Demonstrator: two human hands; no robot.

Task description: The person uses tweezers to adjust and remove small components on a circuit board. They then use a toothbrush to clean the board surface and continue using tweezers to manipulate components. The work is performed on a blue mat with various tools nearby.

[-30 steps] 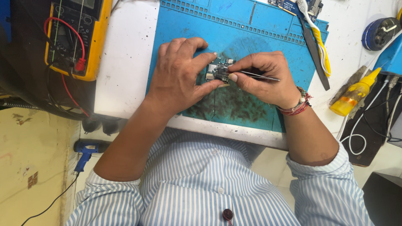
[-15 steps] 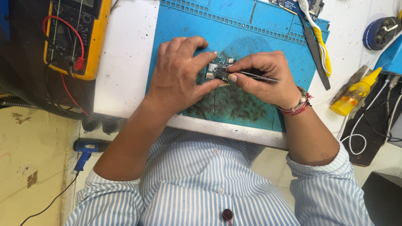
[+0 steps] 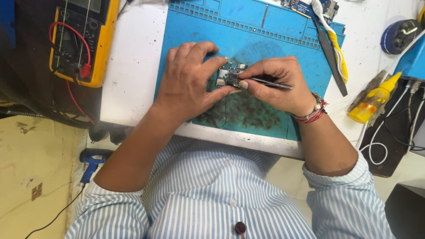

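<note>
White desk (image 3: pixel 133 75) carries a blue mat (image 3: pixel 265 40), dirty with dark marks near its front edge. We press our left hand (image 3: pixel 188 86) on a small board (image 3: pixel 228 75) at the middle of the mat, thumb and fingers closed on its sides. Our right hand (image 3: pixel 279 84) grips thin tweezers (image 3: pixel 265 82), their tip touching the board. A yellow meter (image 3: pixel 84 40) lies off the left edge of the desk. A yellow bottle (image 3: pixel 374 99) lies near the right edge.
</note>
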